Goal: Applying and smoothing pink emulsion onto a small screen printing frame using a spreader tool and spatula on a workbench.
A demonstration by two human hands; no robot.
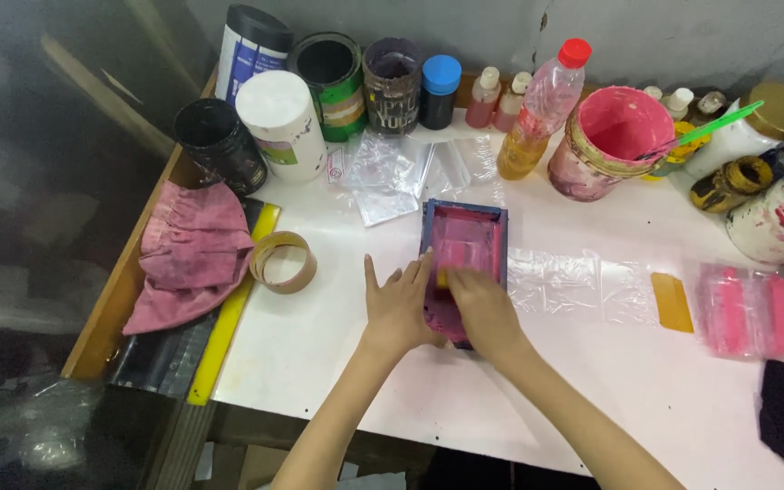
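The white counter [465,399] runs along a grey wall, its back edge crowded with tins and bottles. In the middle of it lies the small blue-framed printing screen smeared with pink ink [463,243], its long side running away from me. My left hand [398,304] lies flat and spread against the near left edge of that frame, fingers open, pinning it down rather than gripping anything. My right hand [483,308] is curled over the near part of the mesh, closed on a small yellow squeegee [444,278], of which only a sliver shows between my fingers.

Under and to the right of the frame lies a strip of clear plastic film [573,281]; just beyond it sit a flat orange scraper [672,302] and a stack of clear bags with pink prints [755,313]. Behind, near the wall, stands an open bucket of pink ink [614,136] with a green stick [710,127] leaning in it, and beside it a clear bottle with a red cap [542,109]. To my left are a roll of brown tape [284,261], a stained pink rag [191,254] and a yellow ruler [233,313] along the counter's edge.

I judge that the risk is the frame sliding: if my flat left hand eases off while the right one presses, the print underneath would smear. The wet ink on the frame's rim could also come off on my fingers and mark the film.
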